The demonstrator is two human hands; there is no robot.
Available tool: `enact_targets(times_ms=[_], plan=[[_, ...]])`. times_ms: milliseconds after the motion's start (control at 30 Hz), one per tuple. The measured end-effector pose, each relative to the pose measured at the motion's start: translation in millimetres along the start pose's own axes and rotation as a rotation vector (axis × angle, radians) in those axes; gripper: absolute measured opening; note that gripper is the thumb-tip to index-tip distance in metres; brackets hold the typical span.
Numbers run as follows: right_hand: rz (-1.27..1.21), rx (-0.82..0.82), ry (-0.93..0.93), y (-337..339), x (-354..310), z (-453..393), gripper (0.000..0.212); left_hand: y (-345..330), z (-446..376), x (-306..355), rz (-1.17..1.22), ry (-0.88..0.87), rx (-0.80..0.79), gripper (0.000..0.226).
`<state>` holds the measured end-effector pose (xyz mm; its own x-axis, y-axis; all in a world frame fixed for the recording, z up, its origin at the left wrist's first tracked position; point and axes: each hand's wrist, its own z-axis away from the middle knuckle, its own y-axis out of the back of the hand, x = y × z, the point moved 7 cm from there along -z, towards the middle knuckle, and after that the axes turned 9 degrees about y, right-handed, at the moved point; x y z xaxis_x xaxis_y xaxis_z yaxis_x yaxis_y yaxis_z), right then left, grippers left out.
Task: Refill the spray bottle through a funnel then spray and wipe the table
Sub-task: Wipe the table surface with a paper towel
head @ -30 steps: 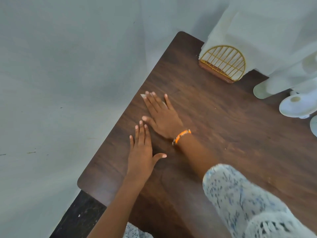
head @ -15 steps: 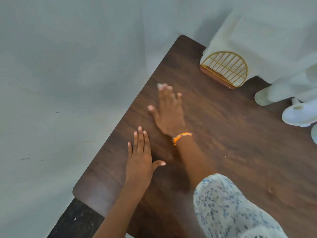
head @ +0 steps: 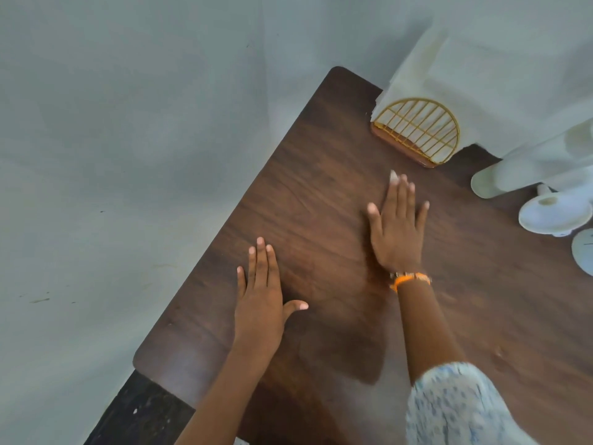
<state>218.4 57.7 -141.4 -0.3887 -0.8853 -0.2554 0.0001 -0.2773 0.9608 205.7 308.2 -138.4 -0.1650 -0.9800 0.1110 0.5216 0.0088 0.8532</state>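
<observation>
Right hand (head: 398, 232) slid rightward — flat on table (head: 321, 162)

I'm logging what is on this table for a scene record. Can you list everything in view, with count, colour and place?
table: one, dark brown wood, fills the centre and right of the view
napkin holder: one, gold wire on a reddish base, far end of the table
napkins: a stack, cream, standing in the holder
white objects: several, right edge, blurred and cut off; cannot tell what they are
tissue: one small white scrap, showing past the right fingertips
floor: pale grey, left of the table
bracelet: one, orange, right wrist
sleeve: one, white with blue print, right arm
left hand: flat on the table, near edge
right hand: flat, pressing the tissue
</observation>
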Motion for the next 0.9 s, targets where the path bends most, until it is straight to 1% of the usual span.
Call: enact_targets(times_ms=[33, 100, 200, 267, 333, 400, 433, 467, 567, 633, 700, 767, 900], plan=[[-0.005, -0.003, -0.013, -2.1, -3.3, 22.9, 0.07, 0.3, -1.0, 0.5, -0.013, 0.003, -0.003, 0.107], [-0.006, -0.024, 0.032, -11.9, -26.6, 62.8, 0.07, -0.3, -2.6, 1.0, 0.003, 0.001, -0.007, 0.107], [-0.015, -0.093, 0.206, -31.3, -81.2, 94.0, 0.073, -0.7, -1.7, -1.5, 0.131, -0.05, -0.005, 0.107], [-0.022, -0.125, 0.349, -40.0, -113.6, 91.3, 0.073, 1.7, 4.5, -11.5, 0.215, -0.074, 0.019, 0.108], [0.004, -0.151, 0.513, -44.4, -138.1, 73.1, 0.071, 3.8, 13.4, -27.1, 0.218, -0.049, 0.073, 0.111], [0.048, -0.159, 0.636, -45.0, -147.0, 43.9, 0.069, 3.7, 22.7, -40.5, 0.2, 0.004, 0.075, 0.116], [0.064, -0.15, 0.643, -43.3, -143.0, 25.0, 0.068, 1.7, 25.4, -45.8, 0.202, 0.034, 0.055, 0.118], [0.078, -0.132, 0.614, -40.1, -134.4, 4.3, 0.068, -0.1, 26.8, -49.4, 0.2, 0.06, 0.032, 0.119], [0.073, -0.085, 0.423, -26.1, -96.9, -50.3, 0.066, -6.1, 26.7, -54.0, 0.167, 0.092, -0.001, 0.117], [0.077, -0.076, 0.32, -22.3, -84.4, -66.9, 0.064, -7.0, 26.3, -54.5, 0.155, 0.096, -0.003, 0.117], [0.071, -0.054, 0.303, -23.9, -98.0, -62.9, 0.07, -6.9, 26.0, -55.1, 0.138, 0.101, 0.004, 0.117], [0.035, -0.087, 0.395, -33.1, -127.6, -40.4, 0.075, -5.4, 25.9, -54.0, 0.162, 0.095, 0.016, 0.118], [-0.015, -0.24, 0.792, -57.5, -184.4, 44.4, 0.07, -4.9, 26.9, -53.3, 0.204, 0.082, 0.02, 0.118]])
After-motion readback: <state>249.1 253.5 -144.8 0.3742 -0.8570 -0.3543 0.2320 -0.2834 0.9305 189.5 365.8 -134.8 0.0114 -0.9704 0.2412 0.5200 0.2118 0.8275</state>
